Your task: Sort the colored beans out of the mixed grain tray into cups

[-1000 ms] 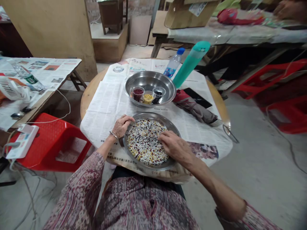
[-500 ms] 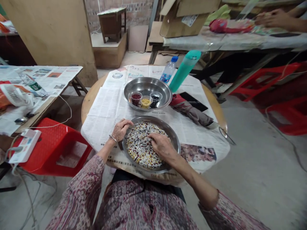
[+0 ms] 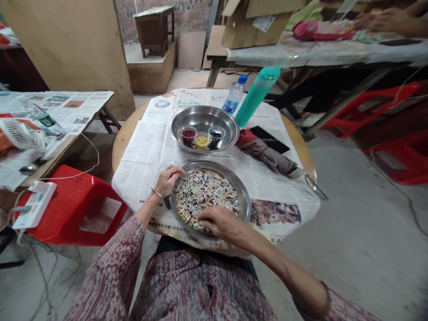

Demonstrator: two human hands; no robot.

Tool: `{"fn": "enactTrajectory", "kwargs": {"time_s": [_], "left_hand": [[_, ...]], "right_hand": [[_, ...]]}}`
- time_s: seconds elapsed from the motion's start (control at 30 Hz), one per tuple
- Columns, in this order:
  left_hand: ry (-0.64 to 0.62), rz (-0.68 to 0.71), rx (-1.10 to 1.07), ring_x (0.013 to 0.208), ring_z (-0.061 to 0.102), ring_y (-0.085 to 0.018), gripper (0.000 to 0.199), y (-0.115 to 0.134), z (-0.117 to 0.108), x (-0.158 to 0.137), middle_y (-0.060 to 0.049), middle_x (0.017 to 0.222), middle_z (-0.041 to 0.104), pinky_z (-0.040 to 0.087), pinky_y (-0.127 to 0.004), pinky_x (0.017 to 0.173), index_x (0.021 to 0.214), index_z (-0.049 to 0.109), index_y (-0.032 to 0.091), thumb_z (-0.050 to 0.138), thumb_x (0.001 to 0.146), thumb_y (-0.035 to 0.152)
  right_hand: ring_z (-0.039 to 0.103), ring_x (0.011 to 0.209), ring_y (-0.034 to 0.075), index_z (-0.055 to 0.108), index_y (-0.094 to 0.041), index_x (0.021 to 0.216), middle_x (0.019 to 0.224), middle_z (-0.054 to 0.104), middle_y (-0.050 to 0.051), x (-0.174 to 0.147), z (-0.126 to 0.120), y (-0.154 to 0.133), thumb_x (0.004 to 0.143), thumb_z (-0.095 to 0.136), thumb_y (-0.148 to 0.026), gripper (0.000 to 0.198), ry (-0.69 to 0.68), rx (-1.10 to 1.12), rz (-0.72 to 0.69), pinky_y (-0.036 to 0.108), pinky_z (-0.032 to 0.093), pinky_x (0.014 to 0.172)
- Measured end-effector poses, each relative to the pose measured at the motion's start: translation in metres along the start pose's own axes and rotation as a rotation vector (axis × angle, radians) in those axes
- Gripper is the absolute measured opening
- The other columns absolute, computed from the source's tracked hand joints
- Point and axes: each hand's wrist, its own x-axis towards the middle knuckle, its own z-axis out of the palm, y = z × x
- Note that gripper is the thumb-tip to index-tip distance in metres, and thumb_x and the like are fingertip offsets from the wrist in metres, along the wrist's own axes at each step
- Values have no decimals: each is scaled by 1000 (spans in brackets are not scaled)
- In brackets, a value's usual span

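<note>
A steel basin (image 3: 246,191) close to my body holds a spread of mixed white, yellow, dark red and black beans or grains (image 3: 207,189). My left hand (image 3: 167,179) grips the basin's left rim, thumb and fingers closed on it. Over the near side of the mix, my right hand (image 3: 219,220) reaches down with its fingers bent together; its fingertips touch the mix, and anything between them is hidden. Behind it stands a second steel basin (image 3: 203,113) with three clear cups: dark red beans (image 3: 188,137), yellow beans (image 3: 202,141) and black beans (image 3: 216,136).
Newspaper (image 3: 140,154) covers the round table. Behind the right side stand a water bottle (image 3: 236,96) and a green bottle (image 3: 257,97), with a folded umbrella (image 3: 267,154) and dark tablet (image 3: 270,139) nearer. A red stool (image 3: 72,205) carries a power strip (image 3: 35,205). Another person's hands (image 3: 381,21) show far right.
My right hand has moved from the middle of the mix towards me, to the basin's near side. My left hand stays on the rim.
</note>
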Motion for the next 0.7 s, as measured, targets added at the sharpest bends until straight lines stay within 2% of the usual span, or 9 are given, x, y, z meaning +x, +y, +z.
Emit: {"fn": "enactTrajectory", "kwargs": {"time_s": [0.07,0.17,0.27,0.4,0.47,0.57,0.7], "left_hand": [[0,1,2,85,56,-16,24,-1,0,0,-3,85,60,46,-27,83,89,70,17,46,89,15],[1,11,0,85,56,-16,24,-2,1,0,-3,86,61,45,-27,84,89,70,16,46,89,15],[14,17,-6,84,57,-16,24,-3,2,0,-3,85,61,46,-28,82,88,70,16,46,88,14],[22,6,1,84,57,-16,24,-3,2,0,-2,85,62,47,-27,81,88,71,17,46,88,14],[18,6,2,85,58,-16,24,-2,2,0,-2,85,62,47,-27,83,88,70,17,46,88,13],[19,5,-1,87,58,-16,24,-2,2,0,-2,86,62,47,-28,85,87,70,17,46,87,13],[26,3,-8,86,59,-16,24,-1,2,0,-3,87,63,47,-27,85,88,70,17,46,88,14]], "right_hand": [[68,83,17,76,-24,95,91,76,2,9,-1,4,86,54,-15,25,-6,84,22,30,50,79],[69,92,19,74,-24,106,104,76,4,24,-9,22,86,54,-18,30,161,165,95,34,51,88],[69,91,20,73,-21,110,103,76,7,35,-23,44,85,55,-21,31,350,151,239,35,51,90],[68,87,20,73,-17,110,99,75,9,41,-33,57,85,56,-24,31,461,47,336,34,50,86],[67,88,21,73,-15,110,100,74,10,44,-29,54,84,60,-27,32,486,-10,314,33,49,86],[64,91,22,71,-14,110,102,72,11,51,-12,42,81,65,-27,33,489,-59,208,34,48,87],[62,92,19,71,-16,106,98,69,9,66,12,18,83,58,-13,26,470,-64,26,31,47,88]]}}
